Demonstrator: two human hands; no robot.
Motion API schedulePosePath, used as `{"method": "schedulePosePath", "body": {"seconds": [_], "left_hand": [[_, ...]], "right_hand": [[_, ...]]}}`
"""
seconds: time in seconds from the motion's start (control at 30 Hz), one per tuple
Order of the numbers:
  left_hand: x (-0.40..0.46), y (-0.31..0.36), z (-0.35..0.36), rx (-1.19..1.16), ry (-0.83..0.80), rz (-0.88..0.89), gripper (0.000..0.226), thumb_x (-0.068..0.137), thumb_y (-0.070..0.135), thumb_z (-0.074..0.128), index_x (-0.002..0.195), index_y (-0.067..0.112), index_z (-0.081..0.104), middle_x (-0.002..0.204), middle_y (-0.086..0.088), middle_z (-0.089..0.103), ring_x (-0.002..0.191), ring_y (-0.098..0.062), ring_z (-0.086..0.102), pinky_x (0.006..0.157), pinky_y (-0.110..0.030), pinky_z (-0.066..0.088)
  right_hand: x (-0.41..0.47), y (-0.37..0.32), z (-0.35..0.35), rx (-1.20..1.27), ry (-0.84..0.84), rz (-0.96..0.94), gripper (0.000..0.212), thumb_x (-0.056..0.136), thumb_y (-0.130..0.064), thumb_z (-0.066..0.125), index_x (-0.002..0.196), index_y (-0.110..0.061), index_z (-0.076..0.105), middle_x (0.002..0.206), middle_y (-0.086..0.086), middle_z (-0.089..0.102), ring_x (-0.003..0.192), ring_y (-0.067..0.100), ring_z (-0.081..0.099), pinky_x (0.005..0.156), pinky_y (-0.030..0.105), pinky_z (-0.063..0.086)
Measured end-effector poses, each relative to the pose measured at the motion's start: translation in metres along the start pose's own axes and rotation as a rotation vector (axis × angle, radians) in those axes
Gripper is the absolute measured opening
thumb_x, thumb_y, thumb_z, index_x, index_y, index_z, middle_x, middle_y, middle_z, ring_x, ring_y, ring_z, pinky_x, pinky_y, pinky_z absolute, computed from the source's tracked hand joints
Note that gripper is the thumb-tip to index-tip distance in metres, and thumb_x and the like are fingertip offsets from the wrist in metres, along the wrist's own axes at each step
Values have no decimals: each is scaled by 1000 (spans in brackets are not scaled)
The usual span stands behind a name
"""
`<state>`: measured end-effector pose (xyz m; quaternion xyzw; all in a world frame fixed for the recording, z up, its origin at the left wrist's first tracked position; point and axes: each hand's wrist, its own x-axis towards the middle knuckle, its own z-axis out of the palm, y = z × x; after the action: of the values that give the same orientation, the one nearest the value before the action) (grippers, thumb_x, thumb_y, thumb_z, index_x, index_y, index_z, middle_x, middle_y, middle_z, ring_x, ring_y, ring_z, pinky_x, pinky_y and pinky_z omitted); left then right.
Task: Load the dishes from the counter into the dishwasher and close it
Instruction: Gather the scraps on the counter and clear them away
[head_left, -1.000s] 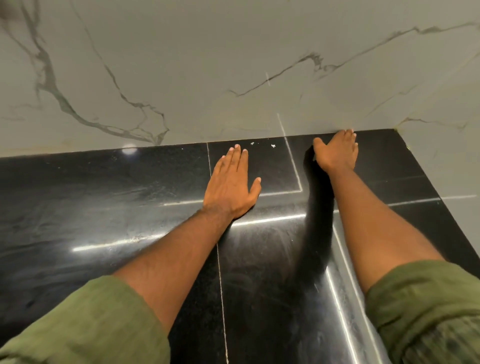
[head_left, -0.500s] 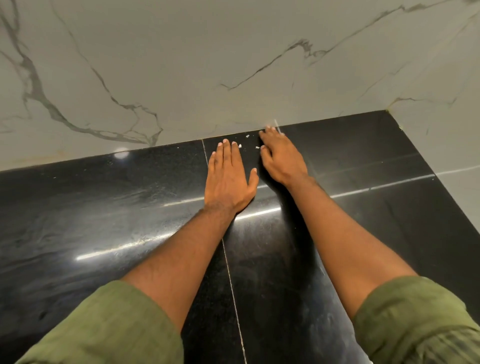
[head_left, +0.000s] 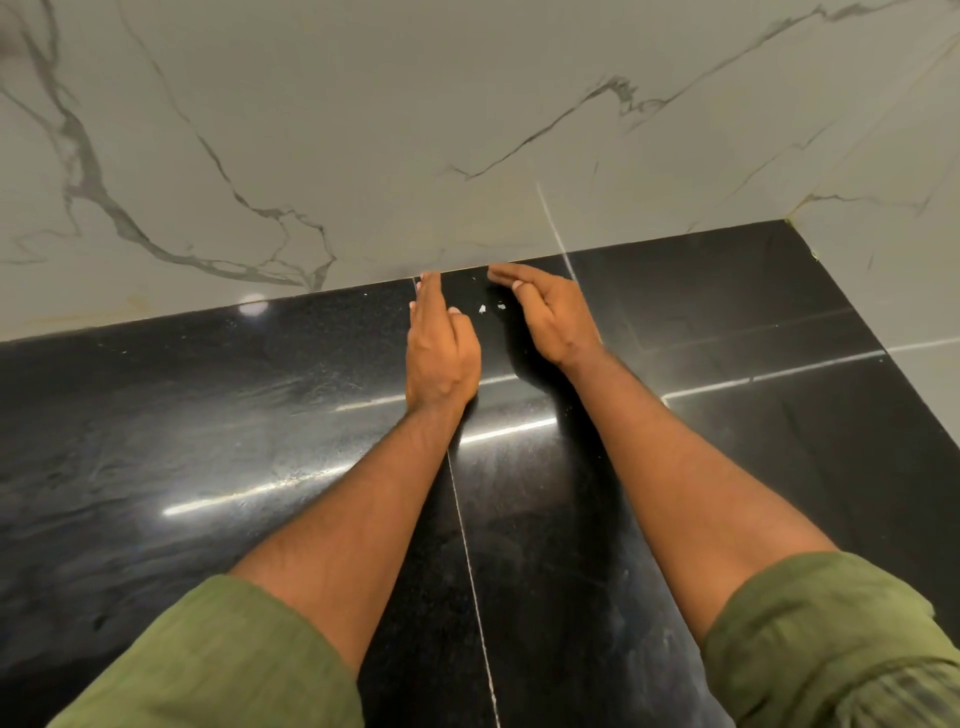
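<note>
No dishes and no dishwasher are in view. My left hand (head_left: 439, 345) stands on its edge on the black stone counter (head_left: 208, 426), fingers straight and reaching the wall. My right hand (head_left: 550, 314) is also turned on its side with fingers nearly straight, a short gap to the right of the left one. Between the two hands lie a few small white crumbs (head_left: 491, 308) on the counter. Neither hand holds anything.
A grey marble wall (head_left: 363, 130) rises behind the counter and turns a corner at the right (head_left: 883, 260). A thin seam (head_left: 470, 571) runs front to back through the counter between my forearms. Green rolled sleeves fill the bottom corners.
My left hand has turned from flat on the counter onto its edge. My right hand has swept left from the right corner and now flanks the crumbs opposite the left hand.
</note>
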<state>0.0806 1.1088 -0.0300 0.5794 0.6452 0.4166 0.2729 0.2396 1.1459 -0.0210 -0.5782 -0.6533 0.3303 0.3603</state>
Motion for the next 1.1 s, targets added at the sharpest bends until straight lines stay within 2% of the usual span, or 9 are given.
{"method": "schedulePosePath", "body": {"seconds": [0.13, 0.2, 0.27, 0.3, 0.4, 0.47, 0.77, 0.97, 1.1], "left_hand": [[4, 2, -4, 0, -49, 1, 58, 108, 30, 31, 162, 7, 31, 167, -13, 35, 157, -21, 26, 130, -41, 19], [6, 0, 1, 221, -174, 99, 65, 108, 42, 23, 163, 8, 27, 170, -12, 28, 159, -19, 18, 132, -40, 11], [6, -3, 2, 344, -257, 163, 71, 107, 49, 17, 164, 9, 24, 171, -10, 25, 160, -17, 14, 132, -40, 9], [5, -5, 0, 351, -293, 177, 72, 106, 51, 14, 164, 9, 23, 171, -9, 24, 160, -16, 14, 132, -39, 9], [-7, -11, -14, 335, -404, 262, 72, 106, 52, 11, 164, 12, 24, 171, -6, 25, 159, -13, 16, 131, -35, 9], [-22, -16, -23, 369, -464, 328, 70, 106, 50, 13, 164, 13, 25, 171, -5, 27, 159, -13, 18, 131, -33, 10], [-164, -26, -75, 375, -549, 420, 72, 104, 52, 17, 166, 16, 21, 172, -2, 23, 160, -11, 13, 131, -32, 8], [-249, -29, -93, 363, -575, 464, 67, 107, 50, 21, 166, 19, 18, 173, 2, 19, 158, -2, 5, 128, -21, -4], [-291, -28, -102, 367, -629, 511, 67, 107, 52, 18, 166, 21, 16, 173, 4, 16, 158, -1, 2, 130, -27, 1]], "right_hand": [[7, -7, 18, -443, -272, -147, 53, 111, -31, 31, 163, -25, 35, 170, -4, 29, 158, 7, 21, 130, 32, 15], [0, -11, 23, -456, -285, -171, 54, 112, -36, 25, 164, -23, 30, 171, -5, 26, 155, -3, 15, 128, 19, 8], [-14, -15, 24, -437, -230, -132, 56, 112, -42, 24, 165, -25, 29, 169, -8, 29, 143, -21, 4, 111, -4, -2], [-23, -16, 25, -433, -208, -105, 55, 112, -42, 25, 165, -25, 28, 169, -8, 31, 140, -21, 3, 106, -7, -5], [-54, -20, 24, -435, -204, -83, 53, 114, -34, 25, 165, -20, 27, 169, -1, 32, 153, -1, 22, 126, 15, 10], [-78, -23, 22, -423, -204, -80, 54, 113, -29, 26, 165, -16, 28, 169, 2, 32, 156, 7, 27, 130, 31, 18], [-231, -42, 23, -396, -211, -106, 57, 104, -24, 38, 161, -18, 39, 166, -3, 36, 155, 6, 29, 129, 34, 22], [-325, -51, 29, -404, -142, -85, 58, 105, -32, 31, 162, -27, 36, 167, -14, 34, 154, -5, 24, 129, 30, 21], [-379, -58, 33, -401, -88, -35, 58, 105, -33, 30, 162, -27, 36, 166, -14, 34, 153, -8, 22, 129, 27, 19]]}}
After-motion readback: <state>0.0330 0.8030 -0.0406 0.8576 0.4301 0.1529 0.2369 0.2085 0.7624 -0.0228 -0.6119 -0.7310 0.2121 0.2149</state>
